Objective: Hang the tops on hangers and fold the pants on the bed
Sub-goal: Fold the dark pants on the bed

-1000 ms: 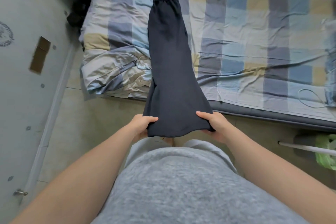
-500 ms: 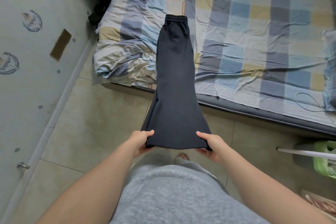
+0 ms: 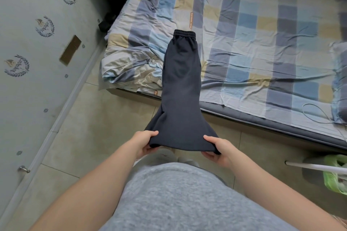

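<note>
Head view: left hand (image 3: 144, 141) and right hand (image 3: 218, 149) pinch pants (image 3: 180, 88) hem, waistband on bed (image 3: 262, 24) beside quilt (image 3: 131, 62).

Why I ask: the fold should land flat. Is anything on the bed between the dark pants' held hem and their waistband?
Nothing visible lies on the pants between the left hand, the right hand and the waistband. The crumpled quilt bunches against their left edge on the bed; the white cord lies well off right.
</note>
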`<action>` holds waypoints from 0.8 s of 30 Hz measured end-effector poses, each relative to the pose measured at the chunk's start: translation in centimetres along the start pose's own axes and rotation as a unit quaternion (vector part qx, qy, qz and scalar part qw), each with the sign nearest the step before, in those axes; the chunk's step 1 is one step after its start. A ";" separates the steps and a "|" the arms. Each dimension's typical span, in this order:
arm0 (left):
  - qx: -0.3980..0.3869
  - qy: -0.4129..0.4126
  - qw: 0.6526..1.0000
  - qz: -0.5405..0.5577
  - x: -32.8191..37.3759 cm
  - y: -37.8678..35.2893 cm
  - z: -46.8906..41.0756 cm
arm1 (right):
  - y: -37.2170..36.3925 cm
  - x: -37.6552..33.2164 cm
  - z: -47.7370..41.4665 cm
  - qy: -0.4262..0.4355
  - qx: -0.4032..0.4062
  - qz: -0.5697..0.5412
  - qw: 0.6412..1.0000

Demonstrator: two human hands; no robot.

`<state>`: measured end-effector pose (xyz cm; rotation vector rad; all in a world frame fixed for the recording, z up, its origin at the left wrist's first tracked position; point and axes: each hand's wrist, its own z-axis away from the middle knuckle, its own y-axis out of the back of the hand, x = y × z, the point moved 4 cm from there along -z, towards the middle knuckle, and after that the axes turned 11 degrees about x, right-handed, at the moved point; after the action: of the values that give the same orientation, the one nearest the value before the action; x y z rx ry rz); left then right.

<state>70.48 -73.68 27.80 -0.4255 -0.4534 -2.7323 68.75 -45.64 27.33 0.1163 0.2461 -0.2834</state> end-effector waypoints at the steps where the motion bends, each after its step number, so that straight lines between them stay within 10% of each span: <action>1: -0.002 -0.006 1.000 0.010 0.8 -0.3 0.0 | -0.1 -1.0 -0.1 0.004 -0.002 0.000 1.000; 24: -0.071 0.010 0.994 0.088 37.9 -10.8 -11.6 | -17.1 -35.6 -7.6 0.043 0.039 -0.119 0.991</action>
<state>29.75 -78.67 27.51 -0.4518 -0.2068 -2.6026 28.92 -51.51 27.83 0.1769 0.3354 -0.5256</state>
